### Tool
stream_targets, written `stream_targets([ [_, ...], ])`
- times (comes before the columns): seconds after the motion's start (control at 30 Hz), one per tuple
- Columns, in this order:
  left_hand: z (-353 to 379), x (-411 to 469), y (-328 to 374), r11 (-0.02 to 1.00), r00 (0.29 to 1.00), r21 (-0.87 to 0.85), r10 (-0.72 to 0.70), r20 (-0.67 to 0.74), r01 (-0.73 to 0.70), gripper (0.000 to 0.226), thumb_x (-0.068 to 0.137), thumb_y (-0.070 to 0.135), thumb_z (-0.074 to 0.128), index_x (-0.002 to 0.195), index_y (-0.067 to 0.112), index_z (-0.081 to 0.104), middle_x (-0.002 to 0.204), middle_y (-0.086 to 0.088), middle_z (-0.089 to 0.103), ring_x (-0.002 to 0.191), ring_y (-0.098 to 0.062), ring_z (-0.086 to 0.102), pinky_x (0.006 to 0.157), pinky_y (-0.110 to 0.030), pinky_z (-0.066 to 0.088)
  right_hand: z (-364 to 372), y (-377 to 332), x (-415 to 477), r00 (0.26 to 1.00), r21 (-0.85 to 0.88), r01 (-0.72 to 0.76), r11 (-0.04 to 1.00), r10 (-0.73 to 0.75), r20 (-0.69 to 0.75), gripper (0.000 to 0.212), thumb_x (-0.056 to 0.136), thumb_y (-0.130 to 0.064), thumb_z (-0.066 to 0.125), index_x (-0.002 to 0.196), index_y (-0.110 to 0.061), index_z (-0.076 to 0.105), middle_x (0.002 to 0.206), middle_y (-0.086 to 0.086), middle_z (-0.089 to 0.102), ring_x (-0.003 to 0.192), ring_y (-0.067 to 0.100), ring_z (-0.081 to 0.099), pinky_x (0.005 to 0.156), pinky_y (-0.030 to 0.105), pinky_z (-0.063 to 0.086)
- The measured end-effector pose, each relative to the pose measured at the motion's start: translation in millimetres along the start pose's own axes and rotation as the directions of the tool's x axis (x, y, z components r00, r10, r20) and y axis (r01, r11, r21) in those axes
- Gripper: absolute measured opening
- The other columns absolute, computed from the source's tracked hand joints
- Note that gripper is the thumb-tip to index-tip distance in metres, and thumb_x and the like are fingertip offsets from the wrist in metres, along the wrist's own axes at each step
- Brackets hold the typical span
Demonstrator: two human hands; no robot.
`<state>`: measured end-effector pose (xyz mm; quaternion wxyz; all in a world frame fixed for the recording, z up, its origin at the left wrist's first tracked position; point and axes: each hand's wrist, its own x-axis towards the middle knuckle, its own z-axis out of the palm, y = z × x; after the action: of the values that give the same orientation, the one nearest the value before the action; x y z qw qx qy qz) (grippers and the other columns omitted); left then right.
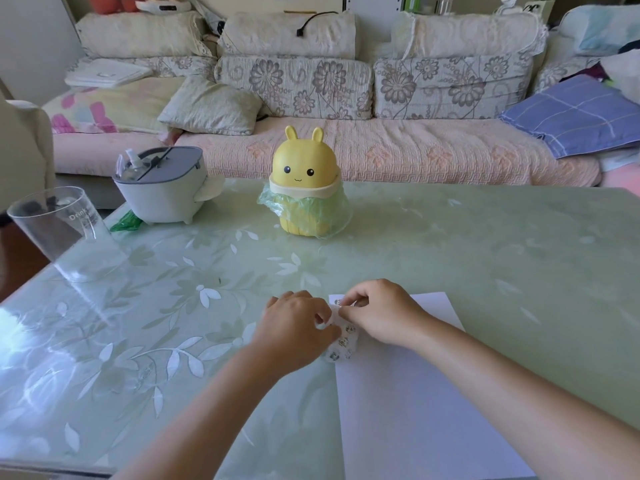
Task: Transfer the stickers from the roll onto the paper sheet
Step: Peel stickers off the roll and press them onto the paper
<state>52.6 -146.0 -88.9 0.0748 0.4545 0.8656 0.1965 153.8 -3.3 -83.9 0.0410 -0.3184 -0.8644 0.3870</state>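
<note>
A white paper sheet (415,410) lies flat on the near right part of the table (485,244), which has a pale green top with a pattern of white leaves and flowers. Both hands are together at the far left corner of this sheet. The left hand (294,327) has its fingers curled and pinches the strip of stickers (343,336) at the strip's left edge. The strip carries small round stickers and runs from between the hands down toward the person, over the left edge of the sheet. The right hand (377,313) is just beside the left one, above the sheet, and its thumb and forefinger are pressed together on the upper end of the strip; I cannot tell if they hold only one sticker or the strip itself. One small sticker (337,301) shows on the sheet at its far left corner, just beyond the fingers. Further back on the table stands a yellow bin (304,188) shaped like a rabbit, with a green plastic bag (332,216) around its middle. To its left is a grey container (162,188), and near the left edge of the table stands a clear cup (59,230). Behind the table there is a sofa (346,147) with flowered cushions
</note>
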Motion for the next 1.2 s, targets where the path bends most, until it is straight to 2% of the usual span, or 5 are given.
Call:
stream_targets([
  [0.2,-11.6,5.9,3.5,0.916,0.987,-0.377,-0.160,-0.027,0.139,0.018,0.083,0.041,0.067,0.074,0.026,0.064,0.074,0.011,0.067,0.074,-0.010,0.060,0.067,-0.025,0.043,-6.4,-5.5,-3.6,0.988,0.151,0.073,0.986,-0.050,-0.147,0.010,0.090,-0.029,0.065,0.083,-0.024,0.071,0.075,-0.009,0.069,0.062,0.000,0.057,0.063,0.018,0.043],
  [0.3,-20.4,5.1,8.5,0.843,0.981,-0.520,-0.188,-0.043,0.139,0.017,0.083,0.036,0.067,0.070,0.025,0.069,0.072,0.013,0.071,0.073,-0.009,0.066,0.073,-0.028,0.050,-12.4,-13.3,-10.6,0.990,0.273,0.047,0.961,-0.008,-0.140,0.023,0.092,-0.027,0.063,0.083,-0.008,0.071,0.079,0.003,0.073,0.053,0.009,0.048,0.060,0.024,0.044],
  [0.6,-32.7,-1.4,22.8,0.704,0.996,-0.706,-0.072,0.043,0.081,0.027,0.077,0.041,0.079,0.081,0.016,0.072,0.077,-0.001,0.075,0.077,-0.022,0.071,0.081,-0.042,0.056,-23.6,-21.8,-32.2,0.996,0.578,-0.035,0.816,0.075,-0.045,0.018,0.091,-0.028,0.069,0.089,-0.011,0.076,0.078,-0.002,0.076,0.051,0.014,0.051,0.050,0.026,0.035],
  [1.0,-19.8,12.1,33.2,0.575,0.969,-0.783,-0.197,0.150,0.238,0.015,0.091,0.017,0.061,0.084,0.006,0.068,0.076,-0.004,0.072,0.060,-0.013,0.064,0.059,-0.023,0.053,-27.8,-10.7,-31.0,0.973,0.484,0.096,0.870,0.021,-0.231,0.018,0.089,-0.029,0.071,0.102,-0.026,0.060,0.080,-0.004,0.076,0.051,0.015,0.057,0.048,0.022,0.043],
  [1.2,-19.8,16.9,37.3,0.475,0.963,-0.840,-0.182,0.198,0.263,0.018,0.093,0.017,0.060,0.088,0.003,0.070,0.079,-0.008,0.073,0.064,-0.017,0.067,0.069,-0.030,0.059,-24.9,-0.2,-22.4,0.953,0.291,0.210,0.933,-0.129,-0.275,0.017,0.081,-0.028,0.081,0.088,-0.037,0.068,0.081,-0.013,0.071,0.059,0.012,0.054,0.068,0.035,0.054],
])
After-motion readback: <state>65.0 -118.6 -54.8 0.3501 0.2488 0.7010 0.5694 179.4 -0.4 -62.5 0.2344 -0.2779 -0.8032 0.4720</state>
